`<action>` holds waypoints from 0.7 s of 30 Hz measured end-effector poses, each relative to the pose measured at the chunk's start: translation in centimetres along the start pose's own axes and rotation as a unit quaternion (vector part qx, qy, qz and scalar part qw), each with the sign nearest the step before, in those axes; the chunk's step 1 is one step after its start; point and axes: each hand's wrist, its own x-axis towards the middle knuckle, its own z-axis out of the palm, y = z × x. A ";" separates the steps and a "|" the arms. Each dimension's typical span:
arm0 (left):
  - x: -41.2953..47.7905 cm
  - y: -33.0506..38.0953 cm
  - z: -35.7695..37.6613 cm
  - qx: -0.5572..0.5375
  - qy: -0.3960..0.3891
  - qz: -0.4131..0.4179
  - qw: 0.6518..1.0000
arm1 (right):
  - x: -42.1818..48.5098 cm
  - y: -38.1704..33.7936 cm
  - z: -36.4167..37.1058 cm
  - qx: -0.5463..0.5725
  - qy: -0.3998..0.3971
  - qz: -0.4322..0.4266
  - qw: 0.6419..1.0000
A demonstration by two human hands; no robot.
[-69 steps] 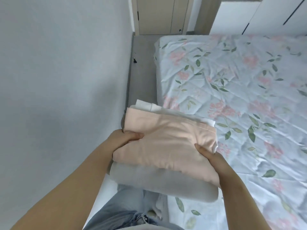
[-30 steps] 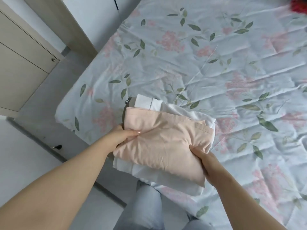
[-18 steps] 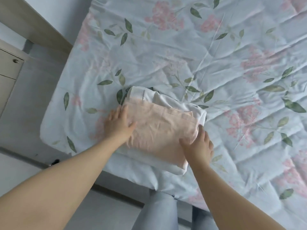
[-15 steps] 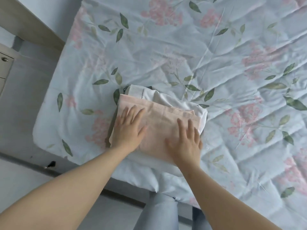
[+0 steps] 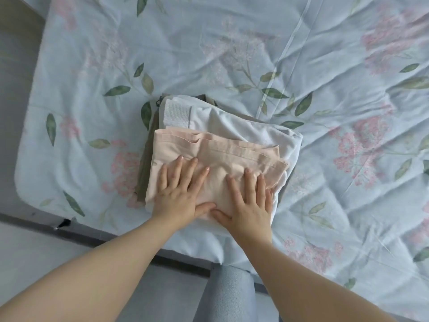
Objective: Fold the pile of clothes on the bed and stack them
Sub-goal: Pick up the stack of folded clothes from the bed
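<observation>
where the bed (image 5: 232, 43) ends at its near left corner, your folded stack sits close to the edge: peach garment (image 5: 209, 154) on top, white garment (image 5: 232, 126) beneath, an olive layer (image 5: 145, 168) showing at the left side. wide bare bedspread lies beyond and to the right. your left hand (image 5: 178, 196) and right hand (image 5: 248, 203) lie flat on the peach garment, fingers spread and straight, thumbs nearly touching.

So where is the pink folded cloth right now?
Head view: the folded peach-pink cloth lies atop a folded white garment near the floral bedspread's near-left corner, under the flat left hand and right hand.
</observation>
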 end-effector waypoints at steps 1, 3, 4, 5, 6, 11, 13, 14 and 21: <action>0.0 0.1 -0.4 -0.003 -0.014 -0.004 1.000 | 0.0 0.0 -0.2 0.017 -0.013 0.001 1.000; -0.1 0.4 -1.6 0.000 -0.032 -0.013 0.999 | -0.2 0.2 -1.4 0.044 -0.035 -0.009 0.998; -0.2 0.5 -2.4 0.001 -0.024 -0.021 1.000 | -0.2 0.5 -2.3 0.054 -0.038 -0.022 0.998; -0.3 0.8 -3.4 -0.009 -0.026 -0.031 0.999 | -0.2 0.9 -3.4 0.060 -0.045 -0.034 0.997; -0.6 1.2 -4.7 -0.025 -0.032 -0.040 0.998 | -0.3 1.4 -4.6 0.057 -0.053 -0.041 0.996; -2.7 8.1 -12.2 -0.017 0.044 -0.076 0.996 | -2.5 5.9 -12.2 0.031 0.001 -0.014 0.999; -3.2 12.6 -15.0 -0.004 0.078 -0.089 0.993 | -4.0 8.9 -15.5 0.028 0.026 -0.027 0.999; -3.4 15.0 -16.5 -0.002 0.097 -0.095 0.991 | -4.9 10.5 -17.3 0.027 0.038 -0.037 0.998; -5.6 32.7 -25.3 0.026 0.191 -0.087 0.977 | -12.0 24.0 -30.3 -0.004 0.140 -0.110 0.984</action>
